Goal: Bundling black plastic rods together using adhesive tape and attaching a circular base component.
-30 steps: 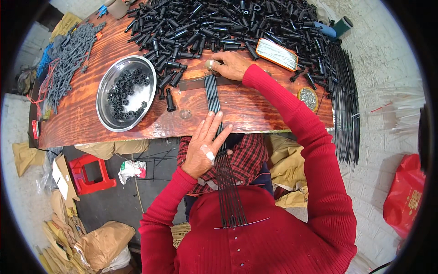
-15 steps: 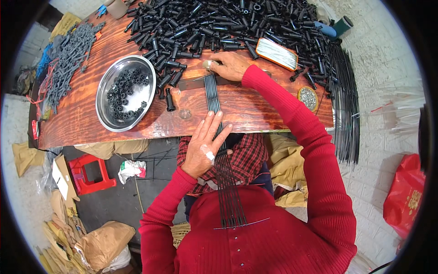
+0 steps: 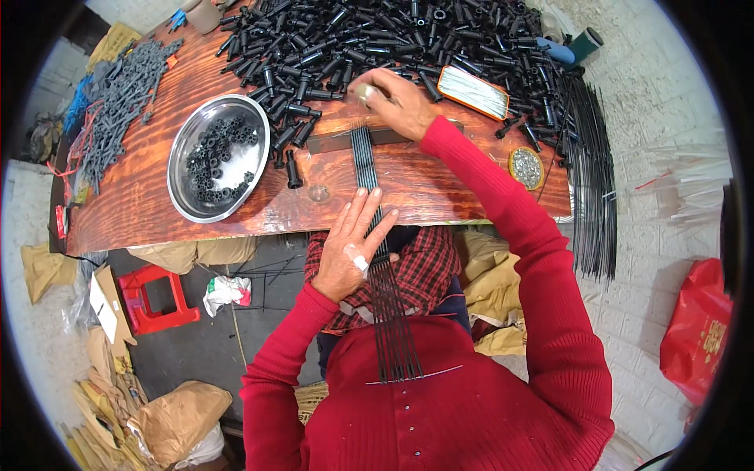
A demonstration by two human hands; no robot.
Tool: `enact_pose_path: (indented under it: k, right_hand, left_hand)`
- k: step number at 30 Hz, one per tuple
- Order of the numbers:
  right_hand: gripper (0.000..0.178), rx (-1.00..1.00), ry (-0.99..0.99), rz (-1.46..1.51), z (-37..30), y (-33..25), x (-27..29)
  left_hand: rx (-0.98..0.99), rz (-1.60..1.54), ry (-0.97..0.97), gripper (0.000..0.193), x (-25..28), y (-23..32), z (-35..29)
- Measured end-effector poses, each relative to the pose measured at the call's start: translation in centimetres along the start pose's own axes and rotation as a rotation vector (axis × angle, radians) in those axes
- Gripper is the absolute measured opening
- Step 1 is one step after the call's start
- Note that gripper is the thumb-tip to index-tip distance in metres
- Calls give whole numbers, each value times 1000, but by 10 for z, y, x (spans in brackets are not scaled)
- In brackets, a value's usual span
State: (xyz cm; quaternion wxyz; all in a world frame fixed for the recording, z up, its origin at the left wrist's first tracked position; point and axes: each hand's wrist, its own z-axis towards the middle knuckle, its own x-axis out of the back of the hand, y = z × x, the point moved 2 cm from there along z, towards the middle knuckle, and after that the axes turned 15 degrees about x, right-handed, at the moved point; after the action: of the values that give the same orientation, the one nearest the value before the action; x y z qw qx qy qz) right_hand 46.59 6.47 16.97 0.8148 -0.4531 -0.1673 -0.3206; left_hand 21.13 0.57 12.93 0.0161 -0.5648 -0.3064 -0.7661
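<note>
A row of thin black rods (image 3: 397, 314) runs from the table down over my lap. Its upper ends rest against a dark bar (image 3: 338, 142); its lower ends meet a thin pale wire (image 3: 440, 372) against my red top. My left hand (image 3: 351, 247) lies across the rods at the table edge, fingers extended on top, with what looks like the thumb tip showing past their far side. Just above the upper ends, my right hand (image 3: 399, 104) is raised with curled fingers around a pale rounded thing (image 3: 364, 92), whose kind is unclear.
Black plastic tubes (image 3: 377, 39) heap at the back. A steel bowl (image 3: 177, 177) holds small black rings. Nearby are grey parts (image 3: 126, 98), an orange-rimmed tray (image 3: 471, 92) of thin pins, and a round yellow-rimmed tin (image 3: 526, 168). Long black rods (image 3: 593, 180) hang off the right edge.
My right hand has lifted away from the rods' upper ends, toward the back of the table. My left hand stays on the rods, and their lower ends have shifted up slightly.
</note>
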Motion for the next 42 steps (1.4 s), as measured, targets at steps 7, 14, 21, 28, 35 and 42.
enact_pose_path:
  k: [7, 14, 21, 28, 35, 42]
  right_hand:
    - [53, 189, -765, 455, -96, -150, 9]
    - [61, 365, -448, -196, -142, -195, -23]
    - [42, 476, -347, -153, -143, -181, -33]
    - [28, 308, -190, 18, -139, -178, -15]
    - [24, 196, -309, 152, -123, -195, 3]
    - [21, -123, -90, 275, -55, -248, 138]
  left_hand:
    - [-36, -59, 16, 57, 2, -6, -4]
    - [-70, 35, 70, 63, -1, 0, -2]
    - [-101, -9, 46, 65, -1, 2, -5]
    - [-279, -43, -444, 72, 43, -18, 30]
    - [-274, 315, -4, 73, 17, -48, 114]
    - [-321, 96, 161, 35, 37, -63, 133]
